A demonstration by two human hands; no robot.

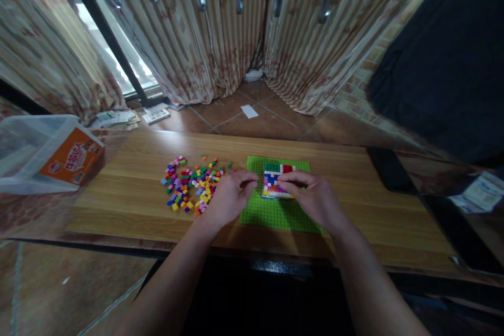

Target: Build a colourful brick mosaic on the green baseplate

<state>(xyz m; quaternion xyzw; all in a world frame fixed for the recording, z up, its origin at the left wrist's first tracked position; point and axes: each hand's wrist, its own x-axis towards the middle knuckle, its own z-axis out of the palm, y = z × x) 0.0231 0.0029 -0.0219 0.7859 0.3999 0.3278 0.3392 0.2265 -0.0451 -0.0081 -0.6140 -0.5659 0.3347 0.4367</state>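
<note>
A green studded baseplate lies on the wooden table in front of me. Near its middle sits a block of small toy bricks in white, blue, red, green, purple and yellow. My right hand is over the block's right side, thumb and forefinger pinched together at its surface; anything between them is too small to make out. Just left of the block, my left hand hovers over the plate's left edge with its fingertips pressed together, and their contents cannot be made out. Loose coloured bricks are spread beside my left hand, which partly hides them.
A clear plastic box with an orange label stands at the left end of the table. Two dark flat objects lie toward the right end. Beyond the table are curtains, papers and a tiled floor.
</note>
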